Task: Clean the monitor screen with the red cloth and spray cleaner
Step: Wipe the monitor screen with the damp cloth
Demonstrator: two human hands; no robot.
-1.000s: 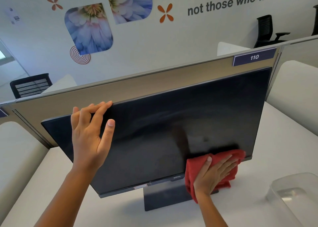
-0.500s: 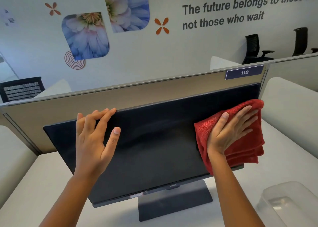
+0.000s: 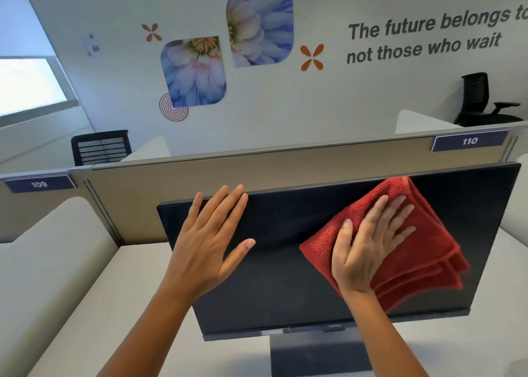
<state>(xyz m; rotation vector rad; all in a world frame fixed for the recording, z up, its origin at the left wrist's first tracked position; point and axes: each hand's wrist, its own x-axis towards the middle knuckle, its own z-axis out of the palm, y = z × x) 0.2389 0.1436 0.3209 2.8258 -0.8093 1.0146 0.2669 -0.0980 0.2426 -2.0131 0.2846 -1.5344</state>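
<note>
A wide, flat black monitor with a dark glass screen (image 3: 300, 262) stands on a pale desk (image 3: 71, 305) before a beige partition panel (image 3: 171, 191). On the screen's upper right lies a folded red terry cloth (image 3: 423, 251), pressed flat by the right hand (image 3: 368, 248), fingers spread. The left hand (image 3: 208, 239), open wide, rests on the screen's upper left, fingertips at the top edge.

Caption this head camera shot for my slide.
Right hand presses red cloth on monitor screen; left hand steadies its top edge.

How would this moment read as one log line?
step: wiping | right hand: pressing red cloth on monitor screen | left hand: steadying top edge
</note>
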